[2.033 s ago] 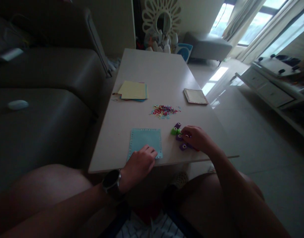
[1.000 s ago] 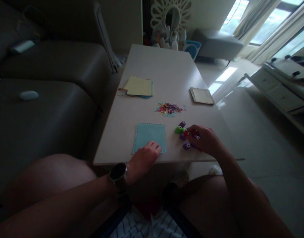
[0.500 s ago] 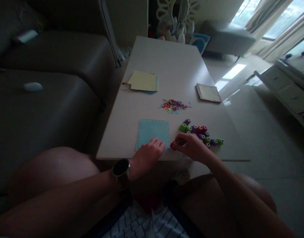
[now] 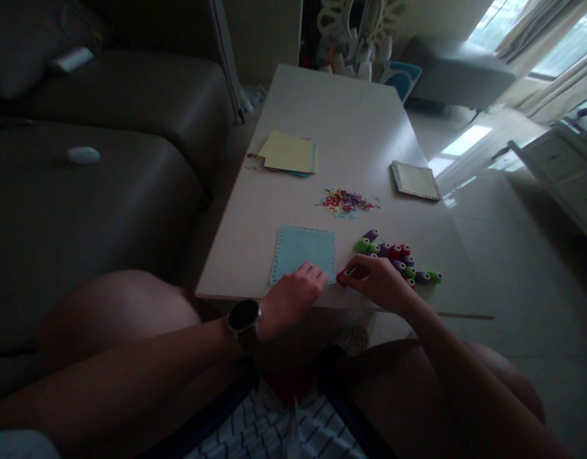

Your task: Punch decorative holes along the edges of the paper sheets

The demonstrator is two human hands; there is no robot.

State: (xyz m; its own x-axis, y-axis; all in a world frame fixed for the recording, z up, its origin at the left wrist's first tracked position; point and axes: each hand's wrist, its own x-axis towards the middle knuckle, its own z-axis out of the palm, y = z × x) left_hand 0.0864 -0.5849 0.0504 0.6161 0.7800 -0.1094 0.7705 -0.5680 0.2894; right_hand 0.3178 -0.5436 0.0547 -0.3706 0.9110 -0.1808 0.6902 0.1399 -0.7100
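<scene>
A light blue square sheet (image 4: 304,248) with small marks along its edges lies near the front edge of the white table. My left hand (image 4: 300,290), a watch on its wrist, rests on the sheet's lower right part with fingers bent together; whether anything is under the fingertips is hidden. Just right of the sheet, my right hand (image 4: 374,280) pinches a small red bottle (image 4: 342,278) between thumb and fingers. Several purple, green and red bottles (image 4: 423,277) lie beside and behind that hand. Beyond the sheet sits a pile of colourful small pieces (image 4: 346,203).
Yellow and blue sheets (image 4: 289,153) are stacked at the table's left side. Another stack of edge-marked squares (image 4: 416,181) lies near the right edge. A grey sofa (image 4: 106,191) with a white mouse (image 4: 83,155) stands left of the table (image 4: 336,108).
The whole view has shifted, so the table and hands appear slightly further right. Both hands keep nearly the same places by the blue sheet, and the red bottle remains in my right hand.
</scene>
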